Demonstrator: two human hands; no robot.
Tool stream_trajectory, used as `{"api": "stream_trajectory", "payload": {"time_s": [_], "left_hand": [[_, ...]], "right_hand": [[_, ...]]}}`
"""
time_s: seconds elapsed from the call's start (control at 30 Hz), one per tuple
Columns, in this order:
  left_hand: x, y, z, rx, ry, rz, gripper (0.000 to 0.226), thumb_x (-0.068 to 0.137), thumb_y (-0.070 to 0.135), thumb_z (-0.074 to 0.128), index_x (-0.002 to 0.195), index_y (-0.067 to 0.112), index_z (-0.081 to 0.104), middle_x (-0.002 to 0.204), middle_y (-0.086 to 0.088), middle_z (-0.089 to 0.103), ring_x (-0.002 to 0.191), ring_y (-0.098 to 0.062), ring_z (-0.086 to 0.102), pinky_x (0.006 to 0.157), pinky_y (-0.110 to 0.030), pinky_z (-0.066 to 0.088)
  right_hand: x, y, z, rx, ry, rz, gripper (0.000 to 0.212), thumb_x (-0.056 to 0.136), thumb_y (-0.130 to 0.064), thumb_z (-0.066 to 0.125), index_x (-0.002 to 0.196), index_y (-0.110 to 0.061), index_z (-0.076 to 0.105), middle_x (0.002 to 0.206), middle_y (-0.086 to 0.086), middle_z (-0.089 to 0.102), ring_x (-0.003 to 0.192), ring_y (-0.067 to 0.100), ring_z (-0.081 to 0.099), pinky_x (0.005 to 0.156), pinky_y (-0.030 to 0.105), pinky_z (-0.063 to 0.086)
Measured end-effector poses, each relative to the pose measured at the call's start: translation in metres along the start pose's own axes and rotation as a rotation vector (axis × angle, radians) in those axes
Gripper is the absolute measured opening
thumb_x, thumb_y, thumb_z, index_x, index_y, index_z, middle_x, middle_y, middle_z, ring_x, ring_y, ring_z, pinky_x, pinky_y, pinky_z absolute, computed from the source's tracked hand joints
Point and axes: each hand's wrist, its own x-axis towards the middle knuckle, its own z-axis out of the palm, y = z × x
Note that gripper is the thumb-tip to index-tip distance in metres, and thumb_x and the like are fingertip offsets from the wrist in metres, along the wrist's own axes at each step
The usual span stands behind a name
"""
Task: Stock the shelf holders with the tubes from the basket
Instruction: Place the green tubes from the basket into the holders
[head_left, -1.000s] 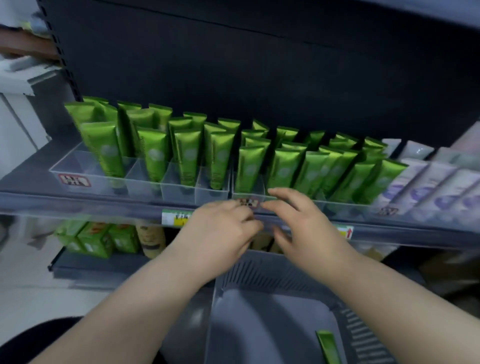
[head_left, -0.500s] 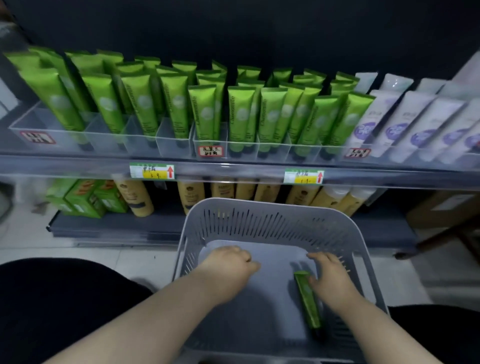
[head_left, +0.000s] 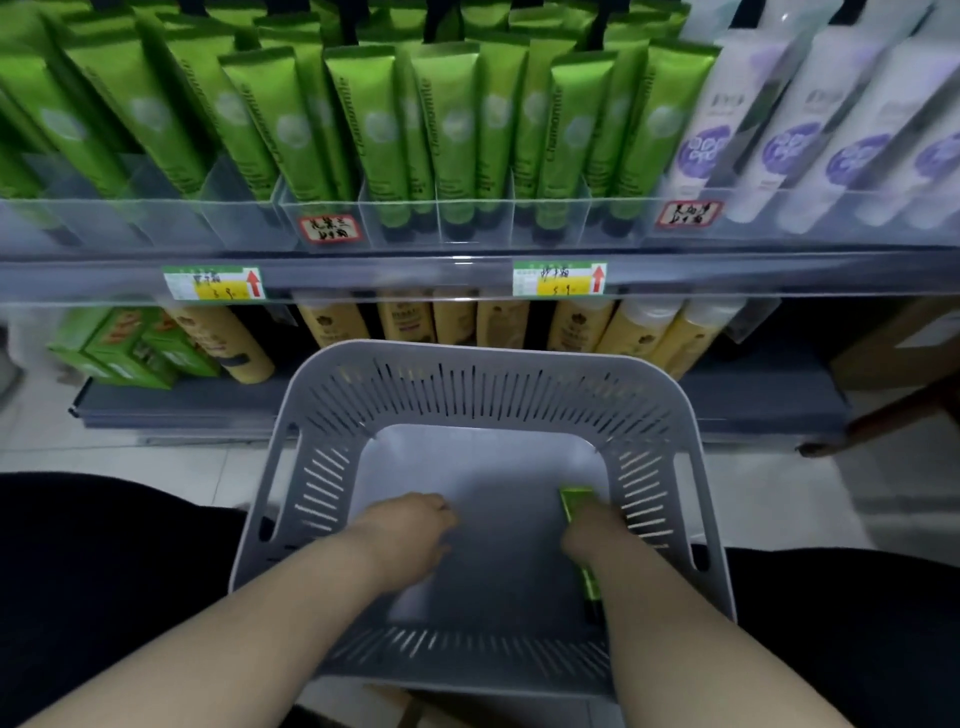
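green tube (head_left: 576, 501): flat, right side of grey basket (head_left: 488, 358) | clear holders (head_left: 244, 223): green tubes (head_left: 374, 124) upright

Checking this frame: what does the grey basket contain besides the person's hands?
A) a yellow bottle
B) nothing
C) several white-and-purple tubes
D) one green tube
D: a single green tube lies near the right wall of the basket, its middle covered by the right hand; no other product shows inside.
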Motion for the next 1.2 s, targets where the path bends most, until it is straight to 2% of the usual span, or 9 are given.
{"api": "stream_trajectory", "payload": {"time_s": [0.13,0.3,0.4,0.63,0.7,0.83,0.97,1.1,1.2], "left_hand": [[0.014,0.006,0.003,-0.152,-0.020,-0.049,0.045,0.094,0.033,0.047,0.138,0.027,0.042,0.141,0.002,0.041,0.127,-0.020,0.042,0.106,-0.032,0.035],[0.033,0.013,0.013,-0.306,-0.063,-0.070,0.036,0.093,0.026,0.050,0.127,0.014,0.055,0.130,-0.006,0.055,0.118,-0.022,0.051,0.101,-0.027,0.037],[0.045,0.013,0.020,-0.475,-0.096,-0.163,0.038,0.092,0.027,0.054,0.128,0.016,0.055,0.130,-0.004,0.056,0.117,-0.020,0.053,0.101,-0.025,0.039],[0.070,0.017,0.026,-0.835,0.033,-0.334,0.070,0.086,0.021,0.061,0.146,0.019,0.025,0.137,-0.008,0.046,0.119,-0.025,0.052,0.099,-0.034,0.045],[0.074,0.017,0.024,-0.883,0.167,-0.325,0.062,0.087,0.018,0.061,0.142,0.020,0.033,0.136,-0.007,0.046,0.119,-0.025,0.051,0.100,-0.033,0.043],[0.070,0.014,0.016,-0.871,0.268,-0.301,0.022,0.088,0.017,0.062,0.110,0.015,0.061,0.105,-0.010,0.064,0.098,-0.023,0.059,0.085,-0.025,0.045],[0.059,0.007,0.007,-0.895,0.346,-0.261,0.013,0.085,0.019,0.067,0.079,0.025,0.057,0.079,-0.002,0.060,0.077,-0.017,0.053,0.071,-0.025,0.042],[0.044,0.009,-0.009,-1.003,0.442,-0.195,0.014,0.085,0.013,0.065,0.080,0.024,0.059,0.076,0.002,0.061,0.073,-0.013,0.052,0.068,-0.018,0.041],[0.029,0.008,-0.027,-0.955,0.526,-0.108,0.010,0.084,0.013,0.066,0.086,0.023,0.065,0.081,0.007,0.062,0.076,-0.007,0.055,0.071,-0.013,0.040]], "right_hand": [[0.010,0.004,0.013,0.110,0.105,0.042,0.062,0.092,-0.012,0.045,0.146,-0.007,0.015,0.147,0.021,0.025,0.133,0.035,0.036,0.107,0.037,0.033],[0.017,0.003,0.017,0.301,0.119,0.039,0.055,0.090,-0.013,0.052,0.139,-0.005,0.029,0.142,0.018,0.037,0.128,0.033,0.042,0.104,0.035,0.037],[0.017,-0.003,0.015,0.280,0.069,-0.060,0.043,0.083,-0.019,0.060,0.124,-0.007,0.051,0.130,0.016,0.052,0.119,0.033,0.051,0.097,0.033,0.043],[0.008,-0.022,0.011,0.455,-0.023,-0.296,0.020,0.086,-0.032,0.060,0.097,-0.015,0.060,0.106,0.009,0.063,0.098,0.024,0.058,0.076,0.023,0.038],[0.008,-0.026,0.010,0.455,-0.051,-0.353,0.010,0.086,-0.029,0.060,0.083,-0.021,0.055,0.098,0.007,0.061,0.090,0.021,0.055,0.074,0.024,0.039],[0.006,-0.032,0.009,0.440,-0.040,-0.409,0.028,0.085,-0.021,0.063,0.065,-0.024,0.043,0.082,0.002,0.055,0.083,0.018,0.051,0.071,0.023,0.038],[-0.002,-0.040,0.001,0.483,-0.024,-0.474,0.022,0.085,-0.022,0.063,0.068,-0.021,0.049,0.072,-0.002,0.053,0.081,0.017,0.052,0.070,0.022,0.038],[-0.015,-0.054,-0.009,0.469,0.092,-0.543,0.008,0.087,-0.024,0.060,0.087,-0.016,0.056,0.093,0.008,0.063,0.082,0.017,0.052,0.066,0.021,0.035],[-0.029,-0.062,-0.019,0.479,0.174,-0.596,0.009,0.087,-0.021,0.060,0.086,-0.012,0.058,0.082,0.003,0.059,0.080,0.021,0.055,0.063,0.023,0.041]]}}
